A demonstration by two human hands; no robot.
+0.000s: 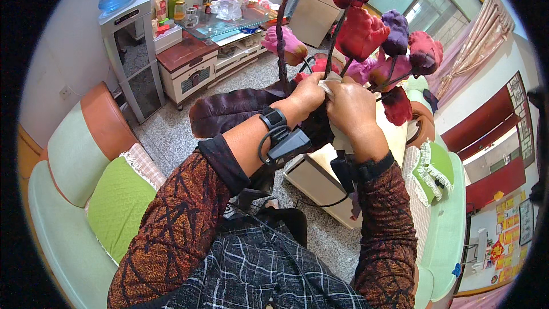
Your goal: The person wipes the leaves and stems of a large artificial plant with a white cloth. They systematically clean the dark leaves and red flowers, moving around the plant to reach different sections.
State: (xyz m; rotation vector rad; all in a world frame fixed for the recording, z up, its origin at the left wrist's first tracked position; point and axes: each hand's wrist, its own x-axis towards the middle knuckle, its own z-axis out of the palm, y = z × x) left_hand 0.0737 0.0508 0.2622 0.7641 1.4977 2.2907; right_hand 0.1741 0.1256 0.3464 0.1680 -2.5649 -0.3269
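Observation:
Tall artificial flowers with red heads (361,34) on dark stems rise in front of me; pink and purple heads (395,32) stand among them. My left hand (305,96) is at the stems, its fingers closed around the white cloth or tissue or a stem; which one is hidden. Beside it, my right hand (352,101) grips the white cloth or tissue (331,82), which wraps a stem and also hangs below the hand. A large dark leaf (231,111) spreads to the left under my left forearm. Both wrists carry black straps with small devices.
A low white table (317,184) stands below the flowers. A red-topped cabinet (184,58) with a glass shelf (231,23) holds jars and cups. Left of it is a water dispenser (133,51). Green sofas with cushions (122,206) flank both sides.

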